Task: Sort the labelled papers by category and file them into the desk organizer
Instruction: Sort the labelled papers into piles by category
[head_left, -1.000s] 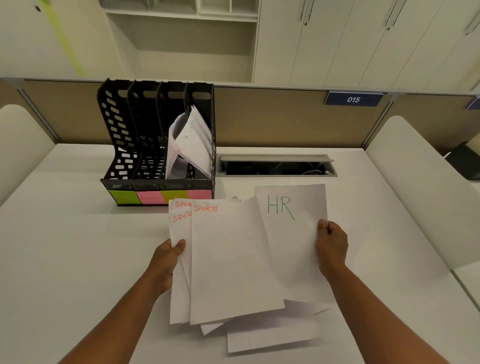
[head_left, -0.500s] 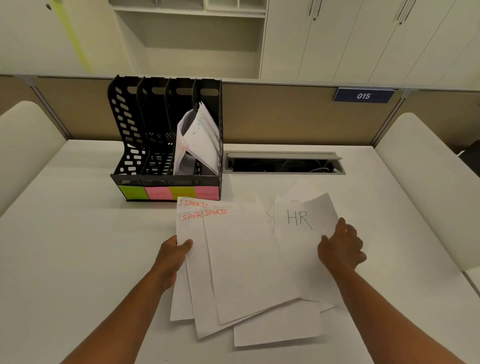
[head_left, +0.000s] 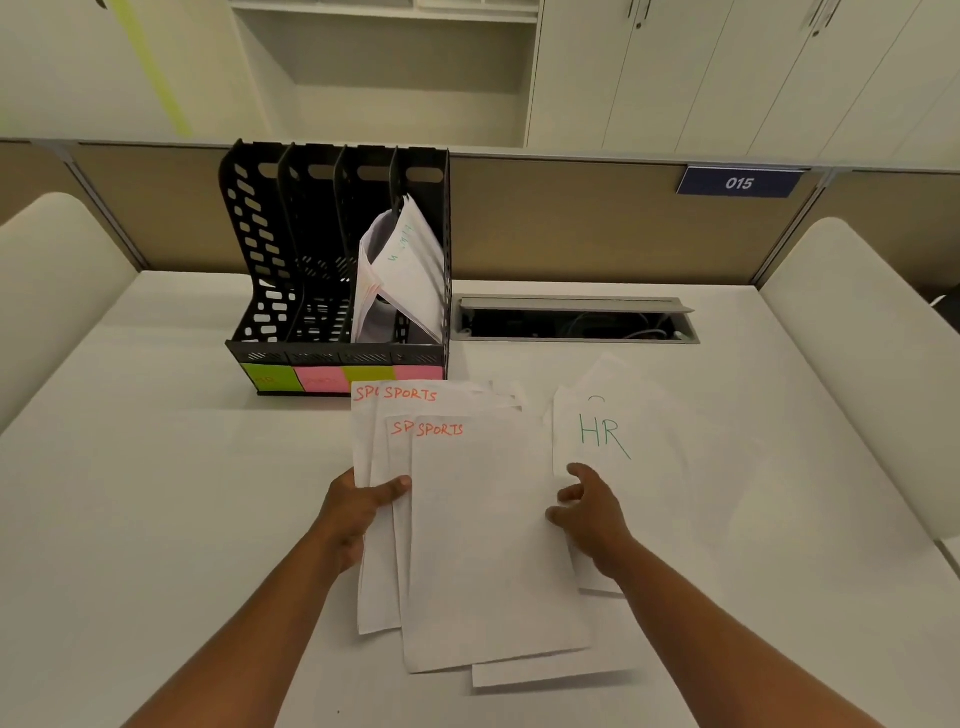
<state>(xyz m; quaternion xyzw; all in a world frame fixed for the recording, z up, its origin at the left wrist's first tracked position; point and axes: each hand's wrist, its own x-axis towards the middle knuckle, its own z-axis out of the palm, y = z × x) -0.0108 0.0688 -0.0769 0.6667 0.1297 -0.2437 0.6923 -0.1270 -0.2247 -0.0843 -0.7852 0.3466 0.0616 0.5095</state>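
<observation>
A fan of white sheets marked SPORTS (head_left: 483, 525) in orange lies in front of me; my left hand (head_left: 363, 506) pinches its left edge, thumb on top. To the right a sheet marked HR (head_left: 618, 447) in green lies flat on the white desk (head_left: 156, 519). My right hand (head_left: 592, 512) hovers with fingers apart between the SPORTS stack and the HR sheet, holding nothing. The black desk organizer (head_left: 270, 291) stands at the back left with coloured labels on its front. Its rightmost slots hold leaning papers (head_left: 405, 280).
An open cable tray (head_left: 571, 319) is sunk into the desk right of the organizer. More white sheets (head_left: 550, 673) stick out under the SPORTS stack. A beige partition with a blue 015 sign (head_left: 737, 183) closes the back. Rounded white dividers flank both sides.
My right hand let go of the HR sheet, which now lies on the desk to the right, and moved left toward the SPORTS stack. My left hand kept its hold.
</observation>
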